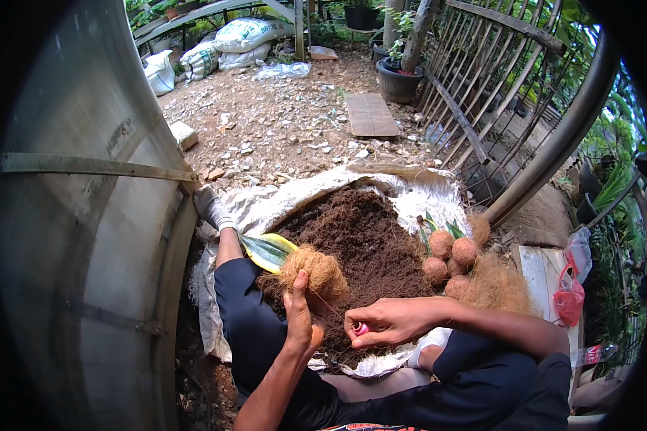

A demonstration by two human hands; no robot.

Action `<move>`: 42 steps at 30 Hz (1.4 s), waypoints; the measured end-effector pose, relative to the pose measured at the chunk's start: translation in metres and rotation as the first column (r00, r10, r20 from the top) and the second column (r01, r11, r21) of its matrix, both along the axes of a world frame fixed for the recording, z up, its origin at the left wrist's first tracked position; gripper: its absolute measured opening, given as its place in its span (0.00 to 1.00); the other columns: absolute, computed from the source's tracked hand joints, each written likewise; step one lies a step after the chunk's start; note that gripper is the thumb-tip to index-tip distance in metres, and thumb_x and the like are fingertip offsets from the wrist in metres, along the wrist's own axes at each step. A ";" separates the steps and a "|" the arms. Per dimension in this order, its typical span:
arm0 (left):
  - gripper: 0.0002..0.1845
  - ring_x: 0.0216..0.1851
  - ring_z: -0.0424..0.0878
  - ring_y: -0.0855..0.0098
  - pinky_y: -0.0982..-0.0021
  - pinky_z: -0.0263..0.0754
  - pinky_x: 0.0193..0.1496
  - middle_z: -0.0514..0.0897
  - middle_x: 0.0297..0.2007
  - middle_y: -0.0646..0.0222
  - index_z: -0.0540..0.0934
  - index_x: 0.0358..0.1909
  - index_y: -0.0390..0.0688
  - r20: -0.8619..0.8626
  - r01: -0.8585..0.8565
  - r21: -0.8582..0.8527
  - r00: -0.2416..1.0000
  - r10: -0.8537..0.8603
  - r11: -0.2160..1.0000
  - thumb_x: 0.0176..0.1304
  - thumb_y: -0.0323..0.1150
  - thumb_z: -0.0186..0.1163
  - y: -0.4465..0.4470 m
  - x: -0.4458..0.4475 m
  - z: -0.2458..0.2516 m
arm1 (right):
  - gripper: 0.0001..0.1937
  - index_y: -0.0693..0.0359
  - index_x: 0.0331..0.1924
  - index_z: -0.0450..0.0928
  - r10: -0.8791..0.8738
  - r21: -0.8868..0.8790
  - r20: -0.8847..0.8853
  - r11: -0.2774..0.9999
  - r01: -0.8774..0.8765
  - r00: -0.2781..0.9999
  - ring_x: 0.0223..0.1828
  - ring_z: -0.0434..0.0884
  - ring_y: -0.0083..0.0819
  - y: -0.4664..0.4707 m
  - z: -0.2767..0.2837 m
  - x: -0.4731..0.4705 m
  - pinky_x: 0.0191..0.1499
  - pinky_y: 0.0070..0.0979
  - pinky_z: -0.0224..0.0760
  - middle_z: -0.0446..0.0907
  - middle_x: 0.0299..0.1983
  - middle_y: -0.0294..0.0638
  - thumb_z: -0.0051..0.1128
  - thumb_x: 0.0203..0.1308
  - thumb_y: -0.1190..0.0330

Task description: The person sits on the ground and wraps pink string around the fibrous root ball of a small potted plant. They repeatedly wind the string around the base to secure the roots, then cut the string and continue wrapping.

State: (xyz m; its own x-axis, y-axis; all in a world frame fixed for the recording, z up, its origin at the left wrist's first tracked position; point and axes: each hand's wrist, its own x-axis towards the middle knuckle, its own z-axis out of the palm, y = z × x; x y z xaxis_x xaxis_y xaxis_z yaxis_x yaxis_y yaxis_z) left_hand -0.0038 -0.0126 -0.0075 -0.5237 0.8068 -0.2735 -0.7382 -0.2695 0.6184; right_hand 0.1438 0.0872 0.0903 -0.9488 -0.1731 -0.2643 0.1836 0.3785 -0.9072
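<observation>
My left hand grips a ball of coconut fibre, its thumb pressed against the near side. A snake plant leaf, green with yellow margins, sticks out of the ball toward the upper left. In my right hand is a small pink spool of thread. A thin reddish thread runs taut from the spool to the fibre ball. Beneath both hands lies a heap of dark brown growing medium on a white woven sack. My left palm is partly hidden behind the ball.
Several round fibre-wrapped balls, some beside green leaves, sit right of the heap. Next to them is loose coconut fibre. A translucent panel stands at left, a slatted fence at right. A red plastic bag lies on a pale board.
</observation>
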 end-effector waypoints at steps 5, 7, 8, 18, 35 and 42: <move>0.25 0.49 0.79 0.68 0.62 0.77 0.53 0.77 0.49 0.65 0.69 0.57 0.42 -0.109 -0.117 -0.063 0.988 0.109 0.991 0.63 0.43 0.60 -0.001 0.001 0.001 | 0.16 0.63 0.39 0.69 -0.103 -0.121 0.034 0.987 0.107 0.994 0.30 0.70 0.22 0.009 0.016 0.004 0.33 0.26 0.64 0.71 0.27 0.36 0.47 0.70 0.56; 0.26 0.49 0.79 0.68 0.63 0.78 0.51 0.77 0.49 0.65 0.69 0.57 0.41 -0.147 -0.136 -0.079 0.981 0.123 0.988 0.62 0.43 0.61 -0.002 0.002 0.000 | 0.14 0.64 0.38 0.69 -0.147 -0.069 0.029 0.986 0.149 0.989 0.31 0.70 0.20 0.015 0.021 0.005 0.34 0.24 0.64 0.72 0.28 0.35 0.48 0.70 0.59; 0.26 0.48 0.79 0.68 0.63 0.78 0.51 0.77 0.49 0.64 0.69 0.57 0.41 -0.165 -0.155 -0.058 0.976 0.144 0.986 0.61 0.43 0.61 -0.002 0.002 -0.001 | 0.15 0.65 0.37 0.69 -0.174 0.015 -0.021 0.985 0.174 0.985 0.32 0.70 0.19 0.018 0.023 0.007 0.35 0.23 0.64 0.72 0.29 0.34 0.48 0.70 0.59; 0.31 0.52 0.76 0.66 0.62 0.77 0.51 0.72 0.53 0.62 0.62 0.62 0.42 -0.108 -0.080 -0.042 0.991 0.075 0.996 0.60 0.40 0.61 -0.004 -0.001 -0.007 | 0.09 0.60 0.40 0.66 -0.657 -0.326 -0.110 0.733 0.597 0.746 0.29 0.68 0.15 0.035 0.006 0.006 0.34 0.16 0.65 0.69 0.28 0.29 0.51 0.69 0.65; 0.37 0.55 0.75 0.62 0.56 0.72 0.60 0.75 0.56 0.63 0.64 0.65 0.47 0.257 0.215 0.208 0.929 -0.266 0.954 0.58 0.57 0.58 -0.010 -0.002 0.013 | 0.13 0.62 0.40 0.69 -0.455 0.207 -0.267 0.834 0.512 0.849 0.23 0.72 0.24 0.032 -0.018 0.005 0.28 0.27 0.66 0.73 0.21 0.41 0.55 0.66 0.61; 0.37 0.56 0.75 0.62 0.56 0.71 0.60 0.75 0.57 0.62 0.68 0.63 0.48 0.421 0.203 0.286 0.851 -0.313 0.936 0.55 0.56 0.61 -0.011 -0.008 0.006 | 0.14 0.61 0.40 0.66 -0.496 -0.282 0.038 0.828 0.485 0.868 0.28 0.72 0.17 0.022 -0.046 -0.001 0.32 0.20 0.69 0.71 0.28 0.31 0.49 0.69 0.58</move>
